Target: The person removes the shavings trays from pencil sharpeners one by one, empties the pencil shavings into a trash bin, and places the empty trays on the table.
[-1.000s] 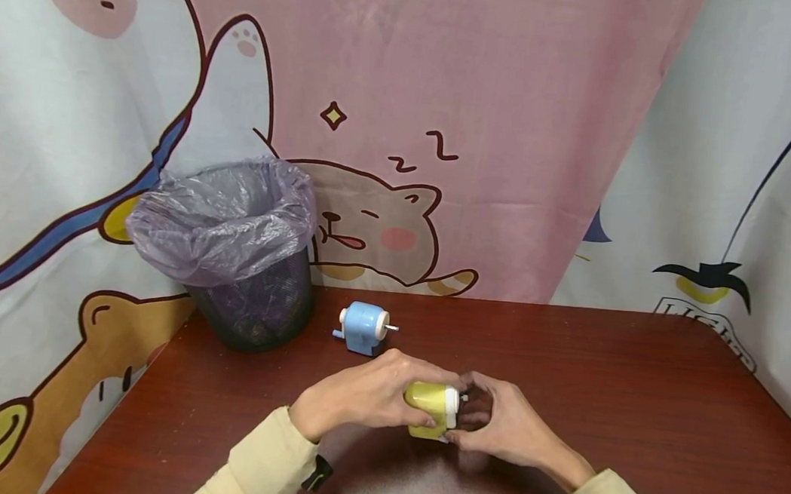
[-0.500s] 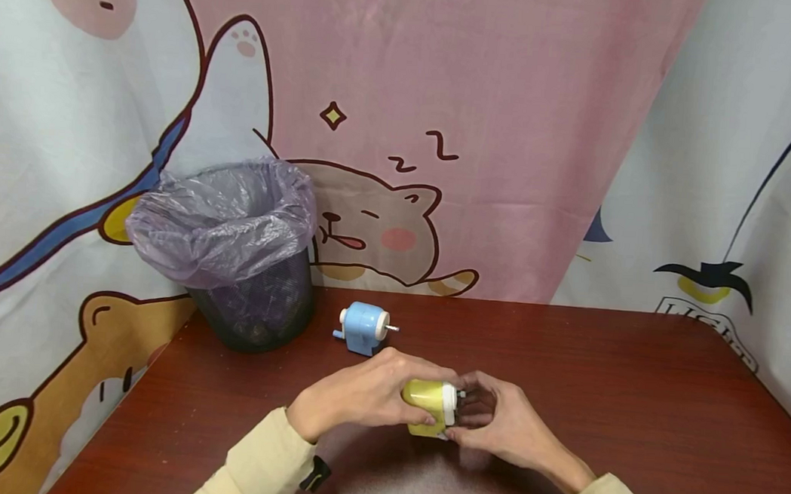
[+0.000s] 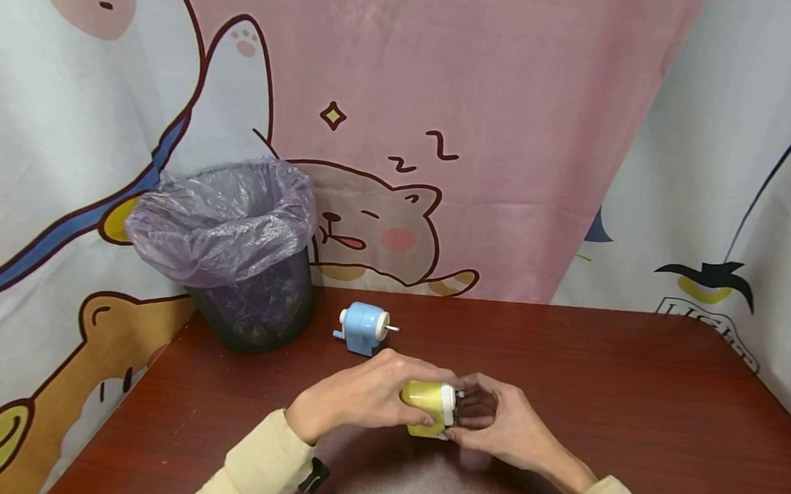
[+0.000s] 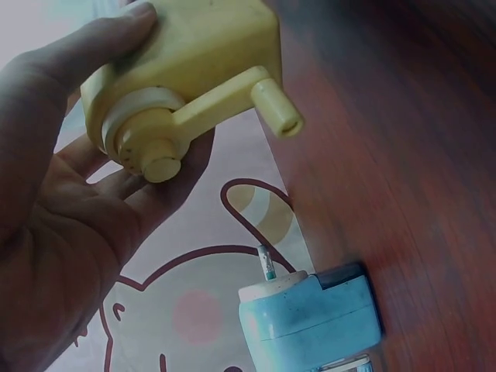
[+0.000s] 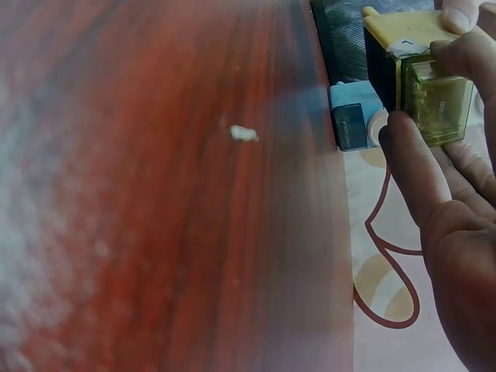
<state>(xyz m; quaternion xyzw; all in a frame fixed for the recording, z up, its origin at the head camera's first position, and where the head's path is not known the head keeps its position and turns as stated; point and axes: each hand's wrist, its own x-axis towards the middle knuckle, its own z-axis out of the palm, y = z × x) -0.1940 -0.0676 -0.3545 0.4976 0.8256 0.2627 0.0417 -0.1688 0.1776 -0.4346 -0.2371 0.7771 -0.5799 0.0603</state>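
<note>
My left hand (image 3: 369, 390) grips a yellow hand-crank pencil sharpener (image 3: 423, 396) above the table. In the left wrist view its crank handle (image 4: 217, 102) points toward the camera. At the sharpener's other end is my right hand (image 3: 516, 428), thumb and fingertips at its white front. The right wrist view has those fingers around a see-through shavings drawer (image 5: 438, 105) with a pale label beside it. A blue pencil sharpener (image 3: 362, 326) stands behind the hands, a thin pencil-like stub (image 4: 266, 262) sticking out of its front.
A black mesh waste bin (image 3: 263, 307) with a purple plastic liner (image 3: 226, 244) stands at the back left. The dark red wooden table (image 3: 631, 390) ends at a cartoon-print curtain (image 3: 525, 134). A small white crumb (image 5: 243, 133) lies on the tabletop.
The yellow pencil sharpener and both hands have shifted very slightly, the left hand a little to the left. Both hands keep their places on it.
</note>
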